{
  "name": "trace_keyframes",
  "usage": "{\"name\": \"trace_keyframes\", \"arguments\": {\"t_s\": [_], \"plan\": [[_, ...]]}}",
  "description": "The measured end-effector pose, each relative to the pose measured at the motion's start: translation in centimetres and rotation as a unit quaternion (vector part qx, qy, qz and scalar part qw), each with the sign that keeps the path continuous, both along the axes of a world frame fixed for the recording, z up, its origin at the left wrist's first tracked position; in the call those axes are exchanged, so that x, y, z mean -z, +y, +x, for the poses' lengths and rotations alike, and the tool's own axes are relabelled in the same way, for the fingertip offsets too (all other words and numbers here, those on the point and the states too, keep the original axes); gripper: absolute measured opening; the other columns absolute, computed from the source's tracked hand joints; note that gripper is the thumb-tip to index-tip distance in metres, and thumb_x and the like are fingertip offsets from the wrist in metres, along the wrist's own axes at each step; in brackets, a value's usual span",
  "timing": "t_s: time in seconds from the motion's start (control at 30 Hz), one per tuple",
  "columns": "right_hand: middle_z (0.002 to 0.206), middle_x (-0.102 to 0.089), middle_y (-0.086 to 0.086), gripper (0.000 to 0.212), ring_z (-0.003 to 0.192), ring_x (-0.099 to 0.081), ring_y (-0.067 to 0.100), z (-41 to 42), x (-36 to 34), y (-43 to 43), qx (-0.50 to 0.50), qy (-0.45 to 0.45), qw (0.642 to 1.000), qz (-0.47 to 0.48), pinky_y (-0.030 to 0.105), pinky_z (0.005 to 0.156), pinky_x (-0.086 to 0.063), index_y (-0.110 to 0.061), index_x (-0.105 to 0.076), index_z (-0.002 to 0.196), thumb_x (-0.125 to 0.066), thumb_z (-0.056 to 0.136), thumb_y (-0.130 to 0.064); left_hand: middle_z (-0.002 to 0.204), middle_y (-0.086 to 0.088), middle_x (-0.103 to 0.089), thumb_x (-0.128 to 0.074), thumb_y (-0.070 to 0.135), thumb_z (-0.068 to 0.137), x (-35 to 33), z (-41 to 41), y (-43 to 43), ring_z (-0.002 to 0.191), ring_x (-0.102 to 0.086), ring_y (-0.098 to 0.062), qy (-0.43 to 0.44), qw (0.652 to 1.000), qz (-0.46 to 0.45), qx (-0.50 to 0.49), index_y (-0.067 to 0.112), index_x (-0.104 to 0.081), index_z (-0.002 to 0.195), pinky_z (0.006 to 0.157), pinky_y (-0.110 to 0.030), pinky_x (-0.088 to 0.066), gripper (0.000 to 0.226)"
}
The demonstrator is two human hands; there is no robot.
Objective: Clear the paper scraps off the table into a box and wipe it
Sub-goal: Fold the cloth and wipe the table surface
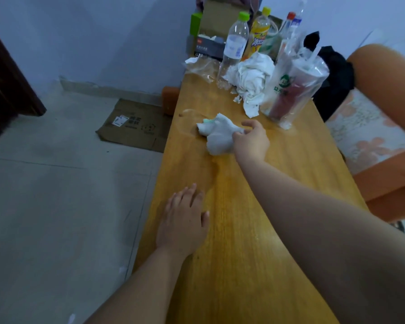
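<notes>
- Right hand (251, 140) is out at mid-worktop, its grip pinched onto the near right edge of a crumpled white cloth (218, 134), thumb and fingers closed on the fabric, the index finger curled loose above it
- The cloth lies bunched on the wooden worktop (239, 230), spreading away to the left of the hand, with a hint of pale green at its far edge
- Left hand (184, 220) lies flat, palm down, fingers spread and holding nothing, at the worktop's left edge and well nearer the person than the cloth
- A faint wet sheen and a pale ring mark show on the wood just left of the cloth
- Beyond the cloth, a larger heap of crumpled white paper (250, 78) sits at the far end, with small torn bits beside its near left side
- Right of that heap, a drink cup in a clear plastic bag (292, 90) stands tilted
- Behind the heap: a clear bottle with a green cap (235, 43), a yellow-labelled bottle (258, 36) and more bottles to the right
- An open cardboard box (216, 22) stands at the far end behind the bottles
- A flattened sheet of cardboard (133, 125) lies on the floor to the left of the worktop
- An orange chair (384, 136) with a floral cushion stands along the right side
</notes>
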State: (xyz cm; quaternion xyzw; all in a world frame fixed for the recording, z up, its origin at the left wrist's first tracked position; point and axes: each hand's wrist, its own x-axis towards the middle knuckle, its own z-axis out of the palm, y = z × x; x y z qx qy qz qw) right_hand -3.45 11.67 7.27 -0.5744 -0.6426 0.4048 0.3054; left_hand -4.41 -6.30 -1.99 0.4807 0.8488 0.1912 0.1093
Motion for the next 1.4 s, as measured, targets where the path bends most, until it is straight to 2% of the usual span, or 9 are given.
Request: {"name": "trace_keyframes", "arguments": {"t_s": [0.2,0.4,0.5,0.63,0.8,1.03,1.2,1.3,1.4], "plan": [[0.086,-0.053,-0.001,0.039,0.066,-0.061,0.013,1.4,-3.9,1.3,-0.135,0.076,0.972,-0.179,0.021,0.063,-0.050,-0.003,-0.047,0.132,-0.040,0.097,-0.017,0.154,0.000,-0.027,-0.040,0.039,0.095,0.0,0.1,0.0,0.141,-0.025,-0.019,0.017,1.000,0.002,-0.002,0.022,-0.032,0.144,0.116,-0.035,-0.018,0.052],[0.119,-0.059,0.005,0.058,0.064,-0.051,0.011,3.8,-7.0,-0.3,-0.239,0.056,0.969,0.036,0.021,0.052,-0.040,-0.022,-0.041,0.142,-0.033,0.090,0.004,0.149,0.000,-0.036,-0.049,0.036,0.093,-1.1,-0.2,-0.2,0.138,-0.028,-0.019,-0.163,0.984,0.048,-0.051,0.023,-0.035,0.142,0.112,-0.035,-0.025,0.053],[0.154,-0.029,-0.004,0.066,0.108,-0.057,0.024,6.6,-5.6,-1.8,-0.402,-0.263,0.807,0.344,0.032,0.072,-0.047,-0.028,-0.028,0.146,-0.036,0.087,0.000,0.141,0.003,-0.045,-0.042,0.042,0.095,-3.6,-0.1,0.3,0.126,-0.043,-0.019,-0.338,0.922,0.107,-0.156,0.029,-0.031,0.143,0.095,-0.033,-0.034,0.050],[0.159,-0.011,-0.010,0.056,0.118,-0.046,0.026,11.0,-1.8,-3.1,-0.524,-0.425,0.603,0.427,0.036,0.075,-0.047,-0.023,-0.029,0.145,-0.035,0.092,-0.007,0.138,-0.011,-0.044,-0.033,0.042,0.098,-5.8,1.6,2.4,0.121,-0.046,-0.030,-0.296,0.865,0.235,-0.329,0.014,-0.038,0.136,0.085,-0.031,-0.030,0.047],[0.157,-0.020,0.002,0.046,0.133,-0.030,0.031,16.7,2.5,-3.8,-0.559,-0.507,0.502,0.422,0.040,0.100,-0.034,-0.014,-0.034,0.143,-0.032,0.098,-0.016,0.135,-0.018,-0.038,-0.052,0.023,0.089,-6.5,5.0,3.6,0.119,-0.042,-0.035,-0.190,0.756,0.305,-0.547,0.007,-0.040,0.122,0.089,-0.040,-0.035,0.038],[0.096,-0.073,-0.006,0.011,0.078,-0.063,0.018,21.8,3.9,-1.7,-0.582,-0.432,0.513,0.460,0.028,0.062,-0.051,-0.023,-0.074,0.070,-0.066,0.069,-0.015,0.149,0.000,-0.031,-0.055,0.021,0.077,-4.2,9.3,4.7,0.138,-0.023,-0.030,0.079,0.991,0.084,-0.065,0.035,-0.043,0.134,0.107,-0.049,-0.020,0.060],[0.091,-0.062,0.008,0.022,0.078,-0.052,0.025,23.5,3.5,-1.9,-0.552,-0.402,0.632,0.365,0.033,0.046,-0.034,-0.010,-0.050,0.107,-0.040,0.088,-0.006,0.155,0.004,-0.023,-0.053,0.022,0.079,-4.5,9.4,5.4,0.145,-0.011,-0.023,0.214,0.955,-0.091,0.183,0.028,-0.061,0.106,0.111,-0.050,0.003,0.029],[0.089,-0.049,0.008,0.032,0.085,-0.043,0.024,23.6,3.6,-1.9,-0.477,-0.398,0.720,0.310,0.030,0.043,-0.024,-0.012,-0.036,0.120,-0.037,0.090,0.000,0.108,-0.005,-0.066,-0.058,0.013,0.062,-4.3,8.8,5.9,0.101,-0.063,-0.023,0.332,0.930,-0.020,0.159,0.018,-0.066,0.078,0.096,-0.045,-0.022,0.019],[0.099,-0.051,0.009,0.036,0.091,-0.044,0.025,22.8,3.4,-1.5,-0.409,-0.407,0.759,0.302,0.030,0.045,-0.027,-0.014,-0.039,0.122,-0.041,0.089,0.000,0.081,-0.006,-0.062,-0.045,0.004,0.065,-4.8,8.2,6.8,0.065,-0.060,-0.026,0.394,0.911,0.036,0.117,0.015,-0.059,0.069,0.079,-0.039,-0.029,0.019]]}}
